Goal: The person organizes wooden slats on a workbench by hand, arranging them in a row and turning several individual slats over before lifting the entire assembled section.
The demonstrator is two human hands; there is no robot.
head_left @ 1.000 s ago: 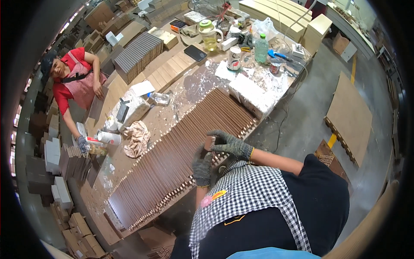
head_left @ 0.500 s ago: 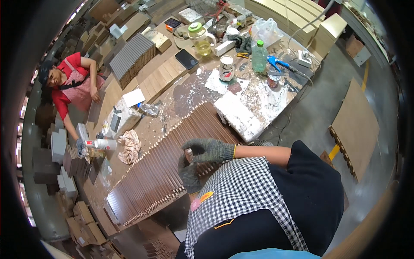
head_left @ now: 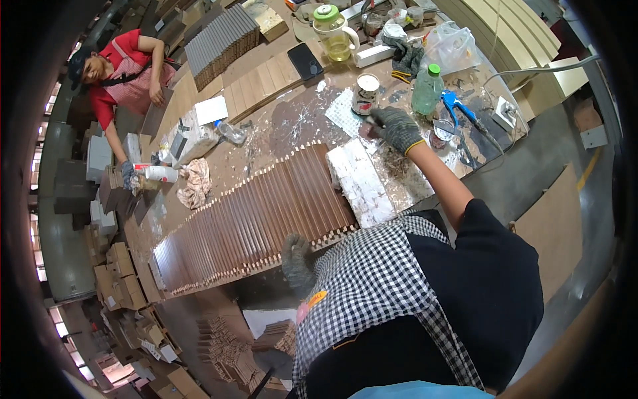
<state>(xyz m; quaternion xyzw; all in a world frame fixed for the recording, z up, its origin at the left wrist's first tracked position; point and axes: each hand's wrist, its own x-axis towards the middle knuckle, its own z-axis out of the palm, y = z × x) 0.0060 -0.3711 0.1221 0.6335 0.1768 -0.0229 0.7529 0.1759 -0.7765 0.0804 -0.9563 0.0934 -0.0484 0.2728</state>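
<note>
My right hand, in a dark grey knit glove, reaches over the stained worktop beside a white can. Its fingers are apart, with nothing visible in them. At the near edge of a long row of dark brown wooden slats is my left hand, gloved too. Its fingers are loosely bent and apart, and I see nothing held. The slats lie side by side, pale pegs sticking out at their ends. A white, paint-spattered block lies at the row's right end, below my right hand.
Behind the can stand a green-capped bottle and a lidded jug. A blue air gun with a hose lies at right. A phone and a crumpled cloth are farther left. Across the table, a person grips a white bottle.
My hands have parted. The right has swung away from the slats toward the can; the left has drawn back to the row's near edge. The view has shifted.
</note>
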